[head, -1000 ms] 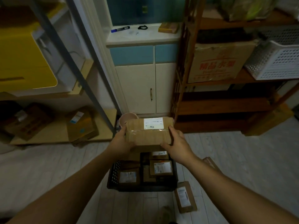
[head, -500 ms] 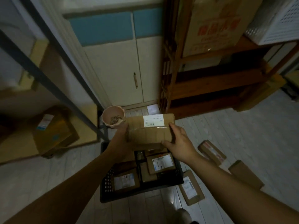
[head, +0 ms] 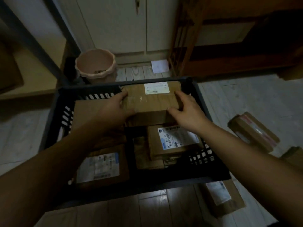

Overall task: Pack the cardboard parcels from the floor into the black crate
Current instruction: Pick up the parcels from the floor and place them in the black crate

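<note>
The crate (head: pixel 52 115) fills the middle of the frame. At its far wall, upper centre, the held parcel (head: pixel 152 102) sits between the left hand (head: pixel 111 112) and the right hand (head: pixel 188 113), one gripping each end. Below it in the crate lie two more: the lower-left parcel (head: pixel 98 166) and the right-side parcel (head: pixel 177 141). Behind the crate, upper left, stands a pot (head: pixel 95 66), with a paper slip (head: pixel 159 66) to its right. Outside the crate, a floor parcel (head: pixel 252 131) lies at the right edge, and a corner parcel (head: pixel 223 199) lies at the lower right, just beside the crate.

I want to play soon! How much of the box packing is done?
Done: several parcels lie in the black crate, like the labelled parcel. In hand: the left hand and right hand grip a big parcel at the crate's far end. Left: at least three floor parcels wait on the right.
</note>
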The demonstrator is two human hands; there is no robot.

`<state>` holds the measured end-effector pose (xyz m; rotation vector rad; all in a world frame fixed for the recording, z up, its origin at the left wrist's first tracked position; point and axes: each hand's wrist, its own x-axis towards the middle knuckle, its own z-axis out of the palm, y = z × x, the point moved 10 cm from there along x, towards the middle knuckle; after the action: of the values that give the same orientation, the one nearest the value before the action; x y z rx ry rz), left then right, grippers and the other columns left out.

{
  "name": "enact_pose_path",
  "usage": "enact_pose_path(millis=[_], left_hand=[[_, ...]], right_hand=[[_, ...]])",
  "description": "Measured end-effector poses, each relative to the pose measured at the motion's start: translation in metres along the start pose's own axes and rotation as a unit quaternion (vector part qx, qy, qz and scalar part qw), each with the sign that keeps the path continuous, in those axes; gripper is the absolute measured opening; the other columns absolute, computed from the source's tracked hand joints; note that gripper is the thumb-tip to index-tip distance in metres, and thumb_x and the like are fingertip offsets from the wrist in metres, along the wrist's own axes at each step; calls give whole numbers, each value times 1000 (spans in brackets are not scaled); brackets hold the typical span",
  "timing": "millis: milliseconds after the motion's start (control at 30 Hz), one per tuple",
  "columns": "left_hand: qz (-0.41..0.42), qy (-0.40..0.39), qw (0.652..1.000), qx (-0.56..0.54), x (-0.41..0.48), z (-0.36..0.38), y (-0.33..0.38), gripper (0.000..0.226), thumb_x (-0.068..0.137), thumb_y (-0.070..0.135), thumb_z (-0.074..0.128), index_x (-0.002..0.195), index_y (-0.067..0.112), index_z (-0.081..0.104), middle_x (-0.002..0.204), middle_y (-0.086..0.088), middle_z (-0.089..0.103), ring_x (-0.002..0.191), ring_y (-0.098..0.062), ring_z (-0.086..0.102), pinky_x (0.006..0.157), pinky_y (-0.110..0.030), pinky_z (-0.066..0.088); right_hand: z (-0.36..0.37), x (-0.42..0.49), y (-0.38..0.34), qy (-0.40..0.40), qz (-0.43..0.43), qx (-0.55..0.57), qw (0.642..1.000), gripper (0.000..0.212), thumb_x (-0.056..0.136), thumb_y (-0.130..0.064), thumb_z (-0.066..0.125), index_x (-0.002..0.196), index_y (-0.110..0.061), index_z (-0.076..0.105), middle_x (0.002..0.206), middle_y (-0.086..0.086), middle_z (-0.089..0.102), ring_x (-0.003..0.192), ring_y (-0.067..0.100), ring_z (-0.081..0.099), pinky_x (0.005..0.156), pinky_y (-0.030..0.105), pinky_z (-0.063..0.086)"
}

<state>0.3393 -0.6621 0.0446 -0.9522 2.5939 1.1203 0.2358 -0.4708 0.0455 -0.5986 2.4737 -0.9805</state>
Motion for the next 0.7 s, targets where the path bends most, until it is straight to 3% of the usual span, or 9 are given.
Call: enact_pose_path(millis=[100, 233, 400, 533, 700], left_hand=[[-1, 21, 998, -58, 16, 13, -19, 74, 85, 34, 65, 147, 33, 25, 148, -3, 37, 123, -23, 48, 90, -30, 40], [-14, 1, 996, -91, 21, 23, -18, 74, 87, 34, 63, 148, 33, 21, 148, -6, 35, 122, -24, 48, 81, -25, 39], [3, 11, 995, -101, 27, 31, -7, 67, 90, 33, 59, 147, 34, 24, 148, -3, 36, 124, -21, 46, 83, -25, 37], [42, 31, 989, -136, 37, 41, 3, 63, 90, 22, 61, 145, 28, 33, 144, -1, 40, 106, -9, 45, 68, -12, 38], [70, 39, 992, -99, 38, 46, 9, 63, 86, 18, 65, 143, 28, 38, 147, 0, 34, 129, -20, 39, 105, -36, 41]], right_hand=[[15, 19, 10, -7, -18, -36, 999, 63, 95, -36, 52, 149, -32, 20, 147, 3, 28, 120, 19, 40, 89, 28, 33], [9, 28, 9, -7, -8, -55, 998, 56, 97, -35, 47, 149, -29, 24, 152, 3, 19, 130, 28, 37, 95, 30, 32], [7, 20, 18, 17, -12, -150, 988, 47, 101, -36, 39, 146, -29, 29, 156, 6, 15, 135, 29, 32, 106, 37, 32], [-3, 27, 17, 60, -70, -240, 966, 49, 98, -27, 46, 145, -23, 33, 153, 7, 22, 132, 29, 33, 106, 39, 35], [-2, 31, 23, 42, -85, -336, 937, 50, 98, -33, 43, 146, -26, 31, 149, 7, 31, 126, 30, 38, 101, 40, 36]])
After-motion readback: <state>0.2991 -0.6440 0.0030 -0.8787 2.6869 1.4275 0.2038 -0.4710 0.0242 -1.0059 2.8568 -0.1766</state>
